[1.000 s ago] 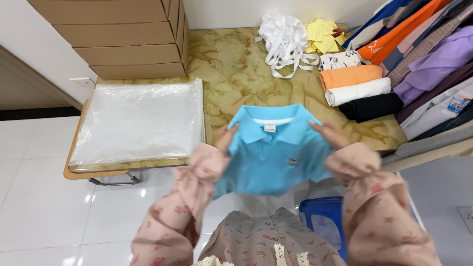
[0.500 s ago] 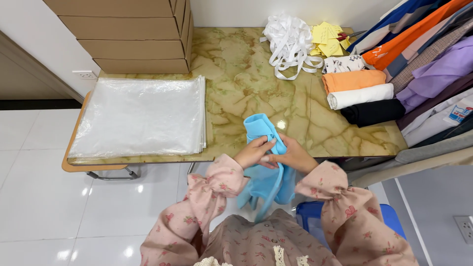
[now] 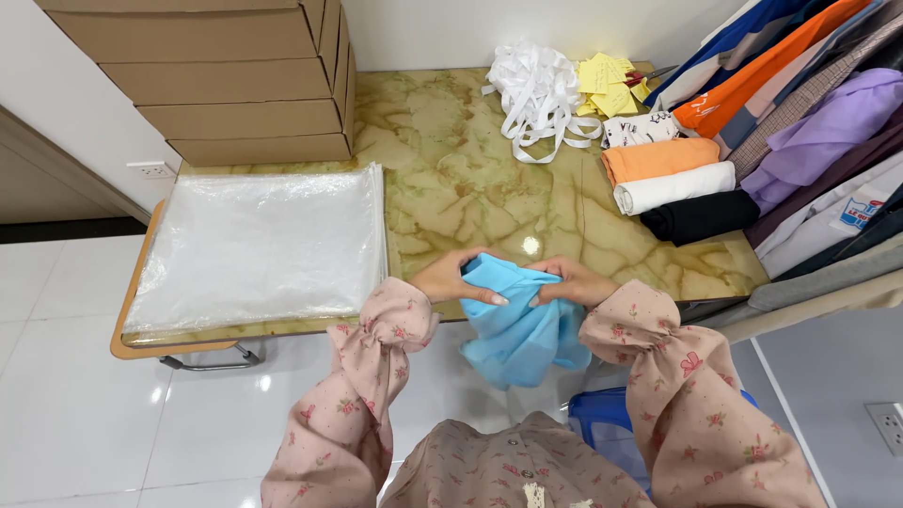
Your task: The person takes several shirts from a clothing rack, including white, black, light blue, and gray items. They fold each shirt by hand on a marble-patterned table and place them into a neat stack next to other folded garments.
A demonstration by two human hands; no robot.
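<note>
A light blue polo shirt point(image 3: 523, 329) is bunched and folded between both hands at the near edge of the marble-patterned table point(image 3: 451, 169), its lower part hanging below the edge. My left hand point(image 3: 453, 277) grips its left side. My right hand point(image 3: 570, 280) grips its right side. Both arms wear pink floral sleeves.
A stack of clear plastic bags point(image 3: 259, 246) lies on the table's left. Cardboard boxes point(image 3: 221, 80) stand behind it. White straps point(image 3: 541, 94), yellow tags point(image 3: 607, 80), and rolled orange point(image 3: 658, 158), white point(image 3: 673, 187) and black point(image 3: 701, 214) garments lie to the right. Hanging clothes point(image 3: 809, 113) line the right side. A blue bin point(image 3: 607, 428) sits below.
The blue shirt was held spread open a second ago. My hands have come together, folding it into a narrow bundle and lowering it to the table's edge.
</note>
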